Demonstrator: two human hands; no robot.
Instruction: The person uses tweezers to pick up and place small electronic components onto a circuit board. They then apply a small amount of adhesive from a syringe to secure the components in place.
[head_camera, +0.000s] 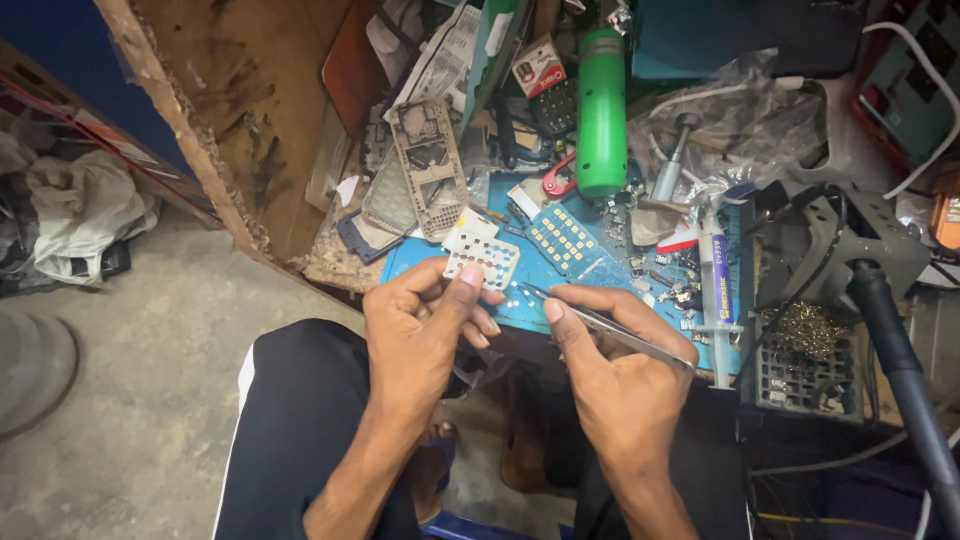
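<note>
My left hand (425, 325) pinches a small white keypad sheet (484, 258) by its lower edge, holding it over the blue work mat (420, 255). My right hand (610, 370) grips metal tweezers (600, 320), whose tips point left toward the sheet's bottom right corner. A blue keypad board with yellow dots (565, 240) lies on the mat just behind the tweezers. A bare phone frame (428, 165) leans further back on the left.
A green cylinder (601, 110) stands at the back. A syringe of paste (716, 290) lies right of my hands. A soldering stand with brass wool (812, 340) and a black hose (900, 370) sit far right. A wooden board (250, 110) edges the bench on the left.
</note>
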